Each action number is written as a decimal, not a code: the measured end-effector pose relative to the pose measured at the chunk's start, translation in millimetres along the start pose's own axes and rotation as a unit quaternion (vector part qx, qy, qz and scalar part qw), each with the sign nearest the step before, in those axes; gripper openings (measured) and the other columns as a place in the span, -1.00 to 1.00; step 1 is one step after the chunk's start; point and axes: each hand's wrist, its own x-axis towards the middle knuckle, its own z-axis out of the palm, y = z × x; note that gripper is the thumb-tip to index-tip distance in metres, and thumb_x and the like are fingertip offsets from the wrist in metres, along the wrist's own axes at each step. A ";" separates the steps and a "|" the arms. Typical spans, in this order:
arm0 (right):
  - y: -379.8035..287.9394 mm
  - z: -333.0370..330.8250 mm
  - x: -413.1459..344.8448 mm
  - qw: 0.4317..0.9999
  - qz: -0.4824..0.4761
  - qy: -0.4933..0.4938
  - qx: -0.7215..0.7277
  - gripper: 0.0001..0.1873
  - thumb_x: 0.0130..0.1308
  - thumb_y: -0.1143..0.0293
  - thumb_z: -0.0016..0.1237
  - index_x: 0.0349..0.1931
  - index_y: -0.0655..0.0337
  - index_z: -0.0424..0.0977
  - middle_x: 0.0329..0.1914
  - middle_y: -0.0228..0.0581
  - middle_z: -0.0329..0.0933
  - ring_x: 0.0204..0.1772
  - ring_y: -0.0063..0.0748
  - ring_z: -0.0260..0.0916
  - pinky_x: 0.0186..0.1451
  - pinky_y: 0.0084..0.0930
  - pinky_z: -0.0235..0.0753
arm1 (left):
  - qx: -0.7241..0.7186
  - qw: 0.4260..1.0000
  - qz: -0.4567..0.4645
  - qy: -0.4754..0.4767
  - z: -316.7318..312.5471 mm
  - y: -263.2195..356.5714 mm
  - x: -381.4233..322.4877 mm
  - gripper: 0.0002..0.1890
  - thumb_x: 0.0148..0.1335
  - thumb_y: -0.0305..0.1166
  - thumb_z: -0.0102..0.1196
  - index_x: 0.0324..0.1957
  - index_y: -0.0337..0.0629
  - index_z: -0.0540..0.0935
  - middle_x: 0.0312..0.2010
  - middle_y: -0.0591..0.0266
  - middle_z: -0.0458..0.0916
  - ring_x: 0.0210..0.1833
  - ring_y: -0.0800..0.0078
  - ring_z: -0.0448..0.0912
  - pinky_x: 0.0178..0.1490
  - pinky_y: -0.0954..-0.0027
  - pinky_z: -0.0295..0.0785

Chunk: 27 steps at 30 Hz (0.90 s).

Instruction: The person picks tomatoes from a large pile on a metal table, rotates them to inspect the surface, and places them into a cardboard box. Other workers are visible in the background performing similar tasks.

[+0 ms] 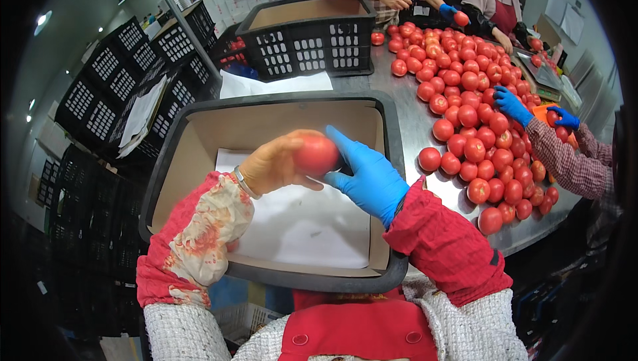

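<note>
A red tomato (pixel 315 155) is held between both hands above a black plastic crate (pixel 394 152). My left hand (pixel 276 161), bare with a bracelet at the wrist, curls its fingers around the tomato's left side. My right hand (pixel 366 174), in a blue glove, is at the tomato's right side, fingers apart, and seems to touch it; the exact contact is blurred. Brown cardboard lines the crate's walls, and a white paper sheet (pixel 319 231) covers its bottom. Part of another red, round thing shows beside my left sleeve in the crate.
A large pile of tomatoes (pixel 473 107) lies on the metal table (pixel 403 97) at the right. Another lined black crate (pixel 309 47) stands beyond mine. Co-workers' gloved hands (pixel 513 104) reach around the pile. Stacked black crates (pixel 114 77) and a metal pole (pixel 184 22) are at the left.
</note>
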 end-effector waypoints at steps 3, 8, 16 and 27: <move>4.5 1.6 -0.1 1.000 -0.006 0.014 -0.008 -0.22 0.13 0.39 0.12 0.35 0.15 0.05 -0.01 0.01 0.38 -0.09 -0.28 0.45 -0.02 -0.46 0.47 | -0.017 0.999 -0.043 -0.021 -1.1 1.6 -0.2 -0.41 0.27 0.04 -0.16 0.16 -0.24 0.33 0.01 -0.06 0.49 -0.06 -0.02 0.57 -0.04 -0.02 0.54; 1.6 -1.4 0.5 0.998 0.012 -0.005 0.067 -0.16 0.11 0.50 0.12 0.39 0.11 -0.03 0.04 -0.09 0.38 -0.09 -0.38 0.42 -0.03 -0.50 0.46 | 0.029 0.995 -0.091 -0.025 -9.9 -4.8 0.5 -0.16 0.27 0.31 -0.50 0.15 -0.32 0.33 -0.21 -0.19 0.58 -0.21 -0.07 0.62 -0.19 0.07 0.61; 0.0 -5.2 0.2 0.983 -0.001 -0.017 0.183 -0.10 0.08 0.56 0.13 0.41 0.10 -0.08 -0.04 -0.22 0.40 -0.23 -0.58 0.36 -0.13 -0.62 0.45 | 0.044 0.996 -0.081 -0.011 -3.0 -4.6 1.7 -0.20 0.29 0.30 -0.53 0.10 -0.27 0.37 -0.22 -0.11 0.59 -0.23 0.03 0.63 -0.32 0.15 0.63; -4.3 -5.3 -1.3 0.967 0.030 -0.037 0.250 -0.20 0.10 0.61 0.08 0.37 0.16 0.04 -0.40 -0.35 0.39 -0.40 -0.62 0.36 -0.31 -0.66 0.46 | -0.127 0.987 -0.071 -0.070 10.7 -11.0 2.5 -0.16 0.16 0.44 -0.50 -0.01 -0.15 0.43 -0.40 0.17 0.53 -0.60 0.37 0.42 -0.65 0.51 0.21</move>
